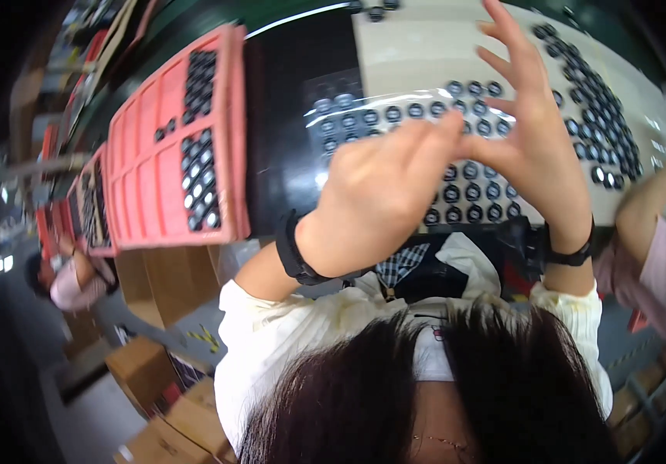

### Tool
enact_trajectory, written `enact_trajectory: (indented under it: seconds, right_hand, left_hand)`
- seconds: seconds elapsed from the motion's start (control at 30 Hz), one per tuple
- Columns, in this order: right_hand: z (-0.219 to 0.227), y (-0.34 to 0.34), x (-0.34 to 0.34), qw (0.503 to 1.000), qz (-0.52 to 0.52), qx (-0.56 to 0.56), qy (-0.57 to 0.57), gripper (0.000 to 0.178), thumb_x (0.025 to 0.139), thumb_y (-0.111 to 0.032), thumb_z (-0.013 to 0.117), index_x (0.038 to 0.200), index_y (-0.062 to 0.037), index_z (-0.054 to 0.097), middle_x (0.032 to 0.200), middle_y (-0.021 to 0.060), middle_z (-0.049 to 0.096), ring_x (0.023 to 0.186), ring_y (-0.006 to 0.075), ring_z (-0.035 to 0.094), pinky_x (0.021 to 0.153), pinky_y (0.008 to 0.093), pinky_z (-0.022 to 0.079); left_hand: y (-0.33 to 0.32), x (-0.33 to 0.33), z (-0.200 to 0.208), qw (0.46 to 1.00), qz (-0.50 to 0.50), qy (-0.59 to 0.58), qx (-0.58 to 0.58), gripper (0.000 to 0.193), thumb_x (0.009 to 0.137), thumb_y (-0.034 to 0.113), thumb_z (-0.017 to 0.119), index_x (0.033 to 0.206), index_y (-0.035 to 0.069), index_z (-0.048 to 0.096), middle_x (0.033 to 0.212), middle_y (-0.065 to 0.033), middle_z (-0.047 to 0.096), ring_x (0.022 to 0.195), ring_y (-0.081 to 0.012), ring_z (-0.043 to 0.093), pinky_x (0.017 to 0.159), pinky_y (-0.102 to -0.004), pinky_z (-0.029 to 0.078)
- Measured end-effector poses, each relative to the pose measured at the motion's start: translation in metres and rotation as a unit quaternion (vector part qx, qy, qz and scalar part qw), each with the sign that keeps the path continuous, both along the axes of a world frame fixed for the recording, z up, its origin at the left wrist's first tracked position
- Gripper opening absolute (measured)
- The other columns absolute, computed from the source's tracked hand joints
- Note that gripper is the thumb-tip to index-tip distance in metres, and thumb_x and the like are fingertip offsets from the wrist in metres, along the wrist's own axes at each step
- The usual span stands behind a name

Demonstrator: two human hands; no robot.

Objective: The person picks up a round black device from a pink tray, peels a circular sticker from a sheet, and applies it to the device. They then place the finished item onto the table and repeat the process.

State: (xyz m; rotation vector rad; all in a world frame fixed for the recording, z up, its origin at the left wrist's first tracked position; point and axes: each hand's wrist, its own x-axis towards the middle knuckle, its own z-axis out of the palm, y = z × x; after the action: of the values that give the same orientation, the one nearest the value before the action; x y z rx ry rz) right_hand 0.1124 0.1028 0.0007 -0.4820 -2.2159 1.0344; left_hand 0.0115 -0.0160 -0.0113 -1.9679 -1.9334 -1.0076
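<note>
My left hand [383, 182] is closed above the work surface, its fingers curled together. Whatever may be between its fingertips is hidden. The thumb of my right hand [538, 116] reaches over to those fingertips and appears to touch them. The other fingers of my right hand are stretched out and spread apart. Beneath both hands, small round black parts with shiny faces [473, 192] lie in rows on a white sheet [403, 62]. Some of the rows run under my left hand, onto a clear sheet or tray [321, 116] at its left.
A pink compartmented tray [147, 170] at left holds several dark round parts. More black parts [600, 108] are heaped at the right. A co-worker's arm [658, 185] rests near the right edge; another person [78, 282] works at far left. Cardboard boxes [140, 371] stand below.
</note>
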Motion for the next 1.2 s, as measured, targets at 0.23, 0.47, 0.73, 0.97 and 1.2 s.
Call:
enact_trajectory:
  seconds: [0.23,0.47,0.73,0.97,1.2]
  right_hand:
    - [-0.045,0.003,0.005,0.996,0.068,-0.06,-0.027,0.084,0.065,-0.012,0.067,0.133,-0.0085,0.017,0.136,0.0117,0.021,0.121,0.0297,0.031,0.094,0.0409,0.032]
    - [-0.059,0.01,0.017,0.993,0.025,-0.095,-0.068,0.069,0.075,-0.009,0.058,0.132,-0.0083,0.02,0.136,0.0101,0.022,0.121,0.0286,0.031,0.096,0.041,0.029]
    - [-0.074,0.017,0.024,0.989,-0.034,-0.12,-0.081,0.066,0.075,-0.008,0.059,0.131,-0.0082,0.024,0.134,0.01,0.024,0.12,0.0278,0.032,0.095,0.0394,0.03]
    - [-0.076,0.012,0.016,0.988,-0.055,-0.132,-0.055,0.065,0.073,-0.009,0.062,0.129,-0.008,0.028,0.131,0.0111,0.027,0.118,0.0283,0.034,0.094,0.0392,0.032]
    - [-0.079,0.014,0.023,0.987,-0.062,-0.135,-0.059,0.062,0.075,-0.011,0.06,0.128,-0.0078,0.029,0.131,0.011,0.028,0.118,0.0268,0.034,0.094,0.0389,0.032]
  left_hand:
    - [-0.057,-0.098,0.001,0.926,0.112,-0.32,-0.166,0.035,0.064,0.0,0.066,0.097,0.004,0.057,0.075,-0.0065,0.058,0.065,-0.0119,0.057,0.059,-0.0244,0.044]
    - [-0.134,-0.3,-0.037,0.892,0.401,0.09,-0.188,0.029,0.071,0.003,0.054,0.099,0.009,0.058,0.084,-0.0103,0.062,0.079,-0.0243,0.059,0.068,-0.0322,0.047]
    - [-0.147,-0.324,-0.056,0.813,0.358,0.255,-0.381,0.034,0.075,0.007,0.047,0.107,0.014,0.055,0.092,-0.0102,0.06,0.085,-0.0251,0.058,0.069,-0.0353,0.047]
    - [-0.158,-0.311,-0.05,0.85,0.37,0.131,-0.352,0.045,0.073,0.0,0.048,0.116,0.014,0.049,0.105,-0.0096,0.056,0.097,-0.0235,0.053,0.077,-0.0316,0.044]
    - [-0.171,-0.361,-0.051,0.877,0.333,-0.299,-0.176,0.044,0.074,-0.001,0.047,0.117,0.006,0.045,0.11,-0.0143,0.053,0.098,-0.024,0.052,0.077,-0.0301,0.043]
